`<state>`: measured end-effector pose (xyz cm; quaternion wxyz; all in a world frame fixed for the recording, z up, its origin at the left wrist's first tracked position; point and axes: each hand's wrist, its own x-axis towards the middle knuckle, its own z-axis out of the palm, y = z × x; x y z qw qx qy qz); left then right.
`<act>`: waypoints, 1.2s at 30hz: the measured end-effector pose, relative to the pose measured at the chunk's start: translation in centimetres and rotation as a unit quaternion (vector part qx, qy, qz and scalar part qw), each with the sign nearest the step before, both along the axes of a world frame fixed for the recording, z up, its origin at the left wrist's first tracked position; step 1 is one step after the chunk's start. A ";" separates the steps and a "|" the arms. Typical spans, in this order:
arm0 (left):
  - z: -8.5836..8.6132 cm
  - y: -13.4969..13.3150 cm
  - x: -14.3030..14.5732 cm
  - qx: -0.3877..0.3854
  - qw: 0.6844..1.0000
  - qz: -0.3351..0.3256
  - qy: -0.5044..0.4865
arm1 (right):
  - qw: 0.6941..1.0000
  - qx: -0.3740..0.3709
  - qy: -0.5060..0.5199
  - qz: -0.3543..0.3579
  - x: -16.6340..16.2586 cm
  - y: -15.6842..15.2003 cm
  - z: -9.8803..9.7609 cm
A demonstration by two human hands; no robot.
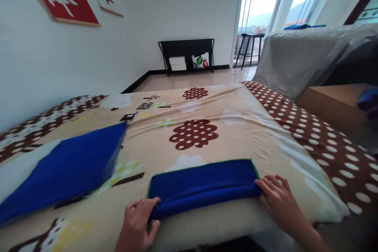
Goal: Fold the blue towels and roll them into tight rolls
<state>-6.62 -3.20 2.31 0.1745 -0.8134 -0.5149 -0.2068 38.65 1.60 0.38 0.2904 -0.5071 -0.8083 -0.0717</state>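
Observation:
A blue cloth (203, 185) with a green stitched edge lies folded into a narrow strip near the front of the patterned blanket (242, 145). At its lower left corner, my left hand (139, 220) grips the fabric, fingertips over the edge and thumb lower down. My right hand (277, 197) pinches the cloth's right end between curled fingers and a thumb that is mostly hidden. Along the near side runs a rounded fold. Further left, a larger blue cloth (76, 161) is spread flat on the blanket, apart from both hands.
Brown polka-dot borders (319, 138) run along the blanket's sides. To the right stand a plastic-covered piece of furniture (298, 55) and a cardboard box (330, 106). By the far wall is a black rack (189, 49); a black stool (251, 43) stands at the window.

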 end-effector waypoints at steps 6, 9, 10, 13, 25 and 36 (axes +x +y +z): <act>-0.4 1.4 6.2 0.032 0.997 0.065 -0.029 | 0.998 0.058 0.011 -0.017 -5.4 -0.5 0.7; -0.4 2.4 11.9 0.005 0.998 -0.033 -0.050 | 0.992 0.065 -0.009 0.105 -10.0 -0.8 1.4; -0.5 2.5 13.0 0.002 0.997 -0.063 -0.046 | 0.989 0.061 -0.028 0.135 -11.0 -0.8 1.4; -0.9 2.4 12.6 -0.003 0.996 -0.084 -0.005 | 0.984 0.030 -0.091 0.153 -10.5 -0.6 0.9; -0.4 2.2 10.1 -0.001 1.000 -0.016 0.016 | 0.996 0.005 -0.064 0.054 -7.7 -0.1 0.0; -1.5 3.3 1.2 -0.039 0.994 0.102 0.025 | 0.994 -0.017 -0.107 -0.006 -0.6 2.0 -1.2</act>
